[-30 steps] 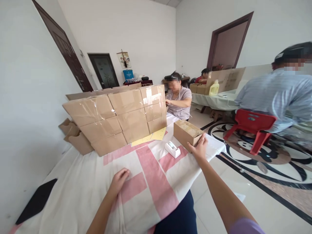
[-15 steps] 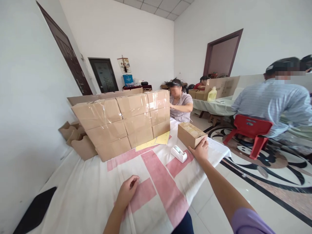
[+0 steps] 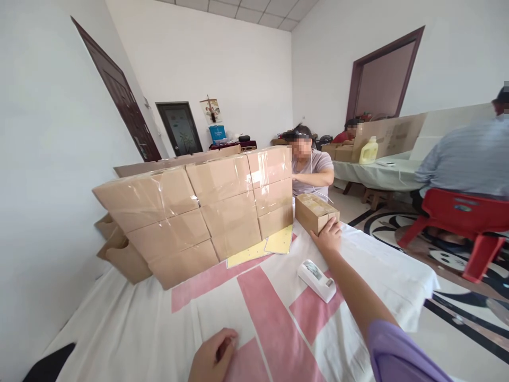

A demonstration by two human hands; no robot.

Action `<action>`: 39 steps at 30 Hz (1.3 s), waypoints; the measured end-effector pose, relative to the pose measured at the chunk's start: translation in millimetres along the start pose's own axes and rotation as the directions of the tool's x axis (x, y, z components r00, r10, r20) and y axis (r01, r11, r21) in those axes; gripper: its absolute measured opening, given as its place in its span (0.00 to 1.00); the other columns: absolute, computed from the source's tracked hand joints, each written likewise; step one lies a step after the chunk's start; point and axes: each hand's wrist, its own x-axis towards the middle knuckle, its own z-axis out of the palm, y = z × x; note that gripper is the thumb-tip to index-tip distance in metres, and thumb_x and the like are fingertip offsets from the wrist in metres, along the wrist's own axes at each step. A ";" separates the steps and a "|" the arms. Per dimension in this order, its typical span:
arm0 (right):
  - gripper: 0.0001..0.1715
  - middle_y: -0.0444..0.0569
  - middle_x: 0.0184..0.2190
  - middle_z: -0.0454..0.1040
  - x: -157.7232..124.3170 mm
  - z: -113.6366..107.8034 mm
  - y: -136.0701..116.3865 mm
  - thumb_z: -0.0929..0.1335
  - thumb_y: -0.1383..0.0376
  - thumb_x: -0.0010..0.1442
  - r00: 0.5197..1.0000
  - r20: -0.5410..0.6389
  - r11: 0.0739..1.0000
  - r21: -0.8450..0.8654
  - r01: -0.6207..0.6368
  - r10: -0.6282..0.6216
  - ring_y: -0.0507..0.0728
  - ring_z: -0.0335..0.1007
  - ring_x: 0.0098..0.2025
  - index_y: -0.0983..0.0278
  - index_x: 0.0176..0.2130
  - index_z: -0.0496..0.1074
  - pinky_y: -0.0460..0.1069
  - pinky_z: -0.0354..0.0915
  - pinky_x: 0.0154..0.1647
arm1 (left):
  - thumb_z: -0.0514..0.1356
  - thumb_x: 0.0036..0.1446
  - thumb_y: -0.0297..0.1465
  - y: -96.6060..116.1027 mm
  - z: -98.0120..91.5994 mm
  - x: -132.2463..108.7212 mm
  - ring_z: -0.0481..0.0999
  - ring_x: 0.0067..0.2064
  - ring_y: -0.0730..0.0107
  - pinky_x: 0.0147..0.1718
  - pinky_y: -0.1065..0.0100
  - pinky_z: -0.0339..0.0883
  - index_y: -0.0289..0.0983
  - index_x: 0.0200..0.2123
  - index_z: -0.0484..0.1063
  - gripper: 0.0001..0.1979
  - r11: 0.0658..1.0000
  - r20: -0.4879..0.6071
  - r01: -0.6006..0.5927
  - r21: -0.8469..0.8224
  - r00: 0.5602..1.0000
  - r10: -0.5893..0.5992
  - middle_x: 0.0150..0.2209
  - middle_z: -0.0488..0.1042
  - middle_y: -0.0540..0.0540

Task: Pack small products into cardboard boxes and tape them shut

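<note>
My right hand lies against the near end of a taped cardboard box, fingers spread over that end rather than wrapped round it. The box rests on the cloth at the table's far right. A white tape dispenser sits on the cloth just left of my right forearm. Near the table's front edge rests my left hand, loosely curled with thumb and forefinger together; nothing shows in it. Cardboard boxes are stacked in rows left of centre, clear tape over their upper part.
Yellow sheets stick out under the stack's right end. Open cardboard pieces stand left of it. A co-worker sits beyond the table. Rightward are a red chair with a person on it and another table with a yellow jug.
The box has slid away from the tape dispenser towards the co-worker, my right hand staying on its end. My left hand keeps its curled shape. The view has come closer to the table.
</note>
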 end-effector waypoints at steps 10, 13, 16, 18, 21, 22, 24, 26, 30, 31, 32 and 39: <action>0.50 0.77 0.66 0.63 12.0 9.3 -0.7 0.60 0.49 0.70 0.949 0.267 0.955 -0.198 0.222 -0.166 0.75 0.65 0.61 0.77 0.76 0.45 0.63 0.60 0.57 | 0.57 0.60 0.52 5.4 -1.2 3.1 0.76 0.32 0.60 0.35 0.66 0.67 0.41 0.37 0.81 0.22 0.996 -0.033 0.062 -0.064 0.997 -0.064 0.26 0.77 0.46; 0.34 0.67 0.60 0.72 14.7 4.9 -0.9 0.58 0.56 0.71 0.900 0.381 0.934 -0.192 0.301 -0.212 0.74 0.62 0.63 0.67 0.69 0.65 0.63 0.58 0.58 | 0.57 0.60 0.51 5.5 -2.3 2.4 0.76 0.32 0.59 0.36 0.66 0.67 0.41 0.37 0.80 0.22 0.995 -0.005 0.059 -0.083 0.998 -0.060 0.27 0.77 0.46; 0.30 0.64 0.61 0.72 15.4 3.0 -0.5 0.56 0.59 0.72 0.871 0.413 0.915 -0.176 0.363 -0.265 0.73 0.61 0.64 0.61 0.64 0.73 0.65 0.56 0.59 | 0.56 0.61 0.51 7.8 -3.2 1.1 0.76 0.33 0.59 0.37 0.65 0.68 0.41 0.38 0.80 0.22 0.994 0.005 0.063 -0.084 0.998 -0.063 0.27 0.76 0.46; 0.30 0.64 0.61 0.72 15.0 2.9 0.0 0.55 0.60 0.72 0.859 0.420 0.904 -0.169 0.392 -0.294 0.73 0.61 0.64 0.60 0.65 0.72 0.65 0.56 0.59 | 0.55 0.62 0.50 9.4 -3.4 0.2 0.76 0.33 0.59 0.37 0.65 0.68 0.41 0.38 0.79 0.22 0.995 -0.004 0.064 -0.083 0.998 -0.064 0.27 0.76 0.46; 0.31 0.65 0.62 0.71 14.1 3.1 0.4 0.55 0.61 0.72 0.847 0.418 0.891 -0.160 0.426 -0.329 0.74 0.61 0.63 0.62 0.64 0.73 0.66 0.58 0.58 | 0.54 0.62 0.52 9.7 -3.5 0.0 0.76 0.33 0.59 0.38 0.65 0.69 0.41 0.38 0.79 0.23 0.995 0.003 0.064 -0.072 0.998 -0.064 0.28 0.77 0.46; 0.31 0.65 0.65 0.68 14.0 3.0 0.3 0.55 0.62 0.72 0.842 0.414 0.885 -0.154 0.440 -0.347 0.74 0.61 0.63 0.63 0.64 0.73 0.65 0.59 0.58 | 0.54 0.62 0.53 9.1 -3.5 0.2 0.76 0.33 0.59 0.38 0.65 0.69 0.41 0.38 0.79 0.23 0.996 0.007 0.063 -0.067 0.998 -0.062 0.28 0.77 0.46; 0.32 0.61 0.73 0.58 14.1 2.3 0.1 0.54 0.64 0.71 0.824 0.403 0.866 -0.131 0.483 -0.399 0.73 0.60 0.64 0.64 0.66 0.70 0.64 0.60 0.57 | 0.54 0.62 0.54 7.6 -3.5 0.9 0.76 0.33 0.59 0.37 0.65 0.69 0.41 0.38 0.79 0.24 0.997 0.005 0.057 -0.060 0.998 -0.057 0.27 0.77 0.46; 0.32 0.55 0.77 0.51 14.9 1.4 0.0 0.55 0.65 0.70 0.789 0.404 0.837 -0.094 0.539 -0.463 0.70 0.59 0.65 0.62 0.68 0.67 0.62 0.62 0.56 | 0.54 0.62 0.53 5.9 -3.3 1.7 0.76 0.33 0.59 0.37 0.65 0.69 0.41 0.39 0.79 0.24 0.997 0.005 0.052 -0.059 0.999 -0.051 0.27 0.77 0.46; 0.29 0.56 0.70 0.65 18.4 2.1 0.8 0.56 0.65 0.70 0.733 0.440 0.805 -0.036 0.592 -0.519 0.67 0.63 0.61 0.61 0.63 0.73 0.61 0.63 0.54 | 0.55 0.62 0.52 3.7 -2.0 2.7 0.76 0.33 0.60 0.36 0.66 0.68 0.41 0.39 0.80 0.23 0.997 -0.007 0.047 -0.063 0.999 -0.047 0.27 0.78 0.46; 0.28 0.58 0.67 0.69 19.3 2.8 1.1 0.56 0.65 0.70 0.730 0.445 0.806 -0.030 0.591 -0.518 0.67 0.64 0.60 0.62 0.61 0.75 0.60 0.63 0.53 | 0.55 0.62 0.52 3.5 -1.6 2.6 0.76 0.32 0.60 0.36 0.66 0.68 0.41 0.39 0.80 0.23 0.997 -0.012 0.045 -0.062 0.999 -0.046 0.27 0.78 0.46; 0.27 0.59 0.64 0.72 20.0 3.6 1.4 0.56 0.65 0.71 0.730 0.448 0.808 -0.026 0.588 -0.517 0.67 0.64 0.60 0.63 0.59 0.75 0.60 0.63 0.53 | 0.55 0.62 0.52 3.6 -1.2 2.4 0.76 0.32 0.60 0.36 0.66 0.67 0.42 0.39 0.80 0.23 0.997 -0.015 0.043 -0.060 0.999 -0.044 0.27 0.78 0.47; 0.27 0.59 0.62 0.74 22.0 6.7 2.0 0.57 0.63 0.71 0.733 0.451 0.817 -0.016 0.577 -0.509 0.68 0.63 0.62 0.64 0.61 0.74 0.60 0.61 0.55 | 0.54 0.64 0.48 6.4 -2.2 -0.4 0.76 0.33 0.60 0.36 0.66 0.67 0.41 0.38 0.79 0.20 0.997 -0.007 0.034 -0.066 0.999 -0.035 0.28 0.77 0.46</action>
